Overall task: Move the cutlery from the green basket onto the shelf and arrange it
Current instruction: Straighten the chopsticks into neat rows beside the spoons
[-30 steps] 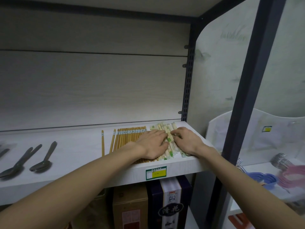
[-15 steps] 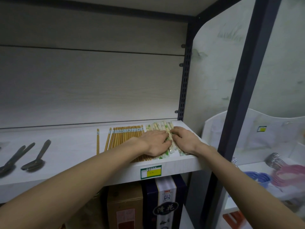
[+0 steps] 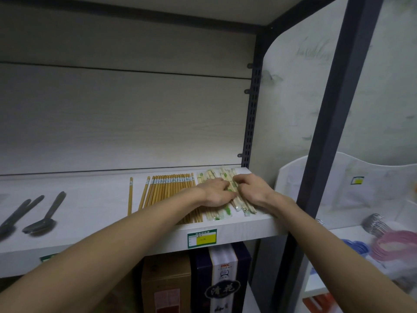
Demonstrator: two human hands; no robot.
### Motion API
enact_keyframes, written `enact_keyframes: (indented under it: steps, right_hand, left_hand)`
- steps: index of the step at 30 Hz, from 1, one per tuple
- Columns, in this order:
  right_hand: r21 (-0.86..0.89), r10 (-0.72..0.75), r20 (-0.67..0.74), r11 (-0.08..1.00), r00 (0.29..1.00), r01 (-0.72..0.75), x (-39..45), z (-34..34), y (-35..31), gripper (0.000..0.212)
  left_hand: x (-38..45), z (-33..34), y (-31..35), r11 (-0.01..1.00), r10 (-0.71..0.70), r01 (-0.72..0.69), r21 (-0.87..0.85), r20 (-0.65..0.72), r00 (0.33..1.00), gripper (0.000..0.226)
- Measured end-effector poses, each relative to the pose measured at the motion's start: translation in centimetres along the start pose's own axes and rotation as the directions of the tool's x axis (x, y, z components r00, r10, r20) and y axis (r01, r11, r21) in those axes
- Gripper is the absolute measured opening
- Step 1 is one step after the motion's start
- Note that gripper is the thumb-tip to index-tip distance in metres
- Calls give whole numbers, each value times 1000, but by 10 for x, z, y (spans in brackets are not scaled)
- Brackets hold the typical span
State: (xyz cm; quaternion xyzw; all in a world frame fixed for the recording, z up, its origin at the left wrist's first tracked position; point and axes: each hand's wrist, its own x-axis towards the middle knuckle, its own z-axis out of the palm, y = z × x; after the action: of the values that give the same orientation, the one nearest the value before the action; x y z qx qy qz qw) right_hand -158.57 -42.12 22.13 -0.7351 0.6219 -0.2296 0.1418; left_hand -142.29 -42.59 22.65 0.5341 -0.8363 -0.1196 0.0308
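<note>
Up on the white wooden shelf, both hands side by side, palms down. Left hand flat over the near part of the pale paper-wrapped disposable chopsticks with green print, fingers lightly bent and pressing on them. Right hand just beside it, fingers curled down onto the same wrapped bundle; whether pinching one or only pressing, cannot tell. Immediately left of the left hand, a tidy row of brown bamboo chopsticks with pale banded tops, partly under the left wrist. Farther left, one single brown chopstick apart from the row. Well off to the left, dark metal spoons lying flat. Below the hands, a green-and-yellow price label on the shelf edge.
</note>
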Motion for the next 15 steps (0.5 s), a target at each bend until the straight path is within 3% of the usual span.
enact_keyframes:
  steps: [6, 9, 11, 15]
  right_hand:
    - [23, -1, -56, 1000, 998, 2, -1, 6, 7, 38]
    - [-26, -14, -64, 1000, 998, 12, 0, 9, 6, 35]
    - [-42, -14, -55, 999, 998, 11, 1, 9, 6, 37]
    - [98, 23, -26, 995, 999, -21, 5, 9, 9, 44]
  left_hand:
    - [-3, 1, -7, 1000, 0, 2, 19, -84, 996, 65]
    - [-9, 5, -7, 983, 82, -41, 182, -225, 971, 67]
    - [-10, 8, -7, 988, 68, -37, 148, -211, 975, 63]
    - [-7, 12, -8, 993, 62, -47, 107, -149, 987, 64]
